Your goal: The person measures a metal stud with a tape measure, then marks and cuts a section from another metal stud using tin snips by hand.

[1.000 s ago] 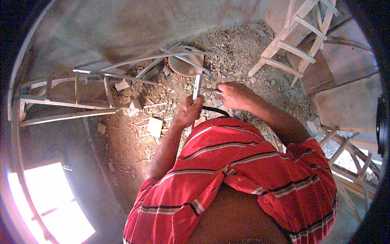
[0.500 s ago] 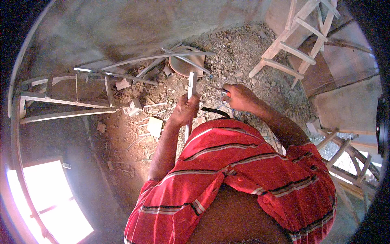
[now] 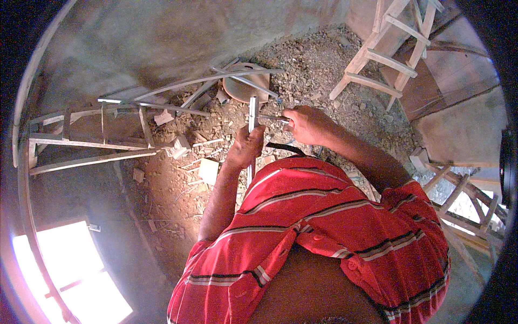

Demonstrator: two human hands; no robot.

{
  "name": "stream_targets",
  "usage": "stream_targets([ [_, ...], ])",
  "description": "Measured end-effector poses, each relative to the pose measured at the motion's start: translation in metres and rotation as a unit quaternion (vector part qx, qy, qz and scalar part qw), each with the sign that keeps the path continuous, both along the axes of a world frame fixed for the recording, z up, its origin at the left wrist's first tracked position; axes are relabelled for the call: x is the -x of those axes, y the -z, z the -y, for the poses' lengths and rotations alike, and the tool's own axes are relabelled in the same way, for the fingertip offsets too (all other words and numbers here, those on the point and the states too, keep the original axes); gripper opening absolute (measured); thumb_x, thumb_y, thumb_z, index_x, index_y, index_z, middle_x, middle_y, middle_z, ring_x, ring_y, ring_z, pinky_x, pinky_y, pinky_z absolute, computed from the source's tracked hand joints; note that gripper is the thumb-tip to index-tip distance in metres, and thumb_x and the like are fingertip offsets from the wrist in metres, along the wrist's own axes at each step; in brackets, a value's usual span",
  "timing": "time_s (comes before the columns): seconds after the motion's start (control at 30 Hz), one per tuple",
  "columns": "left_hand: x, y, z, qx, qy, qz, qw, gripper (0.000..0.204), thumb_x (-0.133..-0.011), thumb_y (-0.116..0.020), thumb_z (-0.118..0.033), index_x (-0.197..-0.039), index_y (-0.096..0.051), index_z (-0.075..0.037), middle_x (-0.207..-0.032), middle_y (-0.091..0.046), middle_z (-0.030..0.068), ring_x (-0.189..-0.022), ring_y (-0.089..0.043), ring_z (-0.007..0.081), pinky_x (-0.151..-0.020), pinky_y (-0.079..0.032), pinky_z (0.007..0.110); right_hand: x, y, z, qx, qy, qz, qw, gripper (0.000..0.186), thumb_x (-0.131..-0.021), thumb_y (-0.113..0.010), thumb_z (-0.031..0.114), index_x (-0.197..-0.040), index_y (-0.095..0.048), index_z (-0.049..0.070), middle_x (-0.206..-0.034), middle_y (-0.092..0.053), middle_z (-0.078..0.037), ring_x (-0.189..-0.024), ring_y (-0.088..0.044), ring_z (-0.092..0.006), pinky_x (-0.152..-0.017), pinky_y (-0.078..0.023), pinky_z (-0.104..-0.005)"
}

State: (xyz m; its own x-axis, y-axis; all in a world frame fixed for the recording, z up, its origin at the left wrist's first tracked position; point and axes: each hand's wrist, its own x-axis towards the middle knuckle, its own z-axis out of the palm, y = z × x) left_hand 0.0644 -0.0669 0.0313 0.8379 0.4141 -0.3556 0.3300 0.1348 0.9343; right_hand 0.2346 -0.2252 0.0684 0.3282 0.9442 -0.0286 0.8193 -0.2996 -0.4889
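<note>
**Narrow, straight, silvery metal strip [image 3: 253, 110] in the left hand [image 3: 245, 147], slim, dark-shafted tool [image 3: 276, 118] in the right hand [image 3: 310, 124]**

The strip stood out in front of the person's body, running from near the shirt toward the far side. The left hand was closed around its middle, fingers wrapped and thumb laid along it. The right hand was curled tight around the tool's handle, which it mostly hid; the shaft pointed left at the strip's right edge, though whether the tip touched could not be told.

The strip looked light and fairly stiff, likely to flex or bend over its length and perhaps slippery along its smooth faces. A firm hold at the middle, close to the tool, seemed the steadiest; its edges might be sharp.

Just beyond the strip's far end lay a tan, rounded panel [image 3: 235, 90], crossed by a long, curved, pale strip [image 3: 208, 79]. Around these spread the grey-brown, rubble-strewn floor [image 3: 307, 70], with a pale, square-cornered slab [image 3: 208, 170] left of the left forearm. Farther out, a pale wooden ladder-like frame [image 3: 381, 55] leaned at far right. The person's red striped shirt [image 3: 329, 216] filled the near side.
</note>
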Motion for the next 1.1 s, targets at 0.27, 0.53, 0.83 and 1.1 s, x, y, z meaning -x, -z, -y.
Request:
stream_targets([
  [0.27, 0.002, -0.004, -0.001, -0.035, 0.007, -0.027, 0.999, 0.032, -0.099, -0.055, -0.036, -0.079, -0.052, -0.011, -0.061, -0.047, -0.0035, -0.050, -0.042, 0.0092, -0.045, -0.034, 0.030, 0.000, 0.005, -0.002, -0.005, -0.002, -0.004, 1.000, 0.015, -0.081, -0.065, 0.015, -0.089, -0.059, 0.004, -0.074, -0.065, -0.023, -0.073, -0.067, -0.0423, -0.066, -0.053, -0.0530],
  [0.53, 0.005, 0.006, -0.003, -0.074, 0.013, -0.049, 0.996, 0.033, -0.098, -0.056, -0.037, -0.083, -0.054, -0.007, -0.060, -0.048, -0.0021, -0.050, -0.044, 0.0098, -0.046, -0.035, 0.030, 0.001, 0.008, 0.000, -0.021, -0.013, -0.008, 1.000, 0.014, -0.078, -0.063, 0.012, -0.088, -0.058, 0.003, -0.074, -0.064, -0.023, -0.073, -0.066, -0.0430, -0.066, -0.052, -0.0528],
  [0.83, 0.006, 0.024, -0.018, 0.226, 0.130, 0.090, 0.961, 0.032, -0.097, -0.060, -0.042, -0.085, -0.050, -0.014, -0.064, -0.044, -0.0042, -0.048, -0.039, 0.0088, -0.042, -0.031, 0.026, 0.005, -0.001, 0.003, 0.011, -0.014, -0.028, 0.999, 0.016, -0.080, -0.064, 0.014, -0.090, -0.058, 0.003, -0.074, -0.064, -0.022, -0.075, -0.066, -0.0432, -0.066, -0.053, -0.0529],
  [1.1, 0.003, 0.024, -0.016, 0.209, 0.091, 0.068, 0.971, 0.034, -0.098, -0.058, -0.043, -0.084, -0.050, -0.013, -0.063, -0.041, -0.0049, -0.048, -0.036, 0.0077, -0.041, -0.028, 0.025, 0.004, -0.006, 0.003, 0.038, -0.003, 0.028, 0.999, 0.018, -0.080, -0.064, 0.015, -0.093, -0.058, 0.004, -0.076, -0.066, -0.021, -0.075, -0.068, -0.0405, -0.066, -0.055, -0.0511],
])
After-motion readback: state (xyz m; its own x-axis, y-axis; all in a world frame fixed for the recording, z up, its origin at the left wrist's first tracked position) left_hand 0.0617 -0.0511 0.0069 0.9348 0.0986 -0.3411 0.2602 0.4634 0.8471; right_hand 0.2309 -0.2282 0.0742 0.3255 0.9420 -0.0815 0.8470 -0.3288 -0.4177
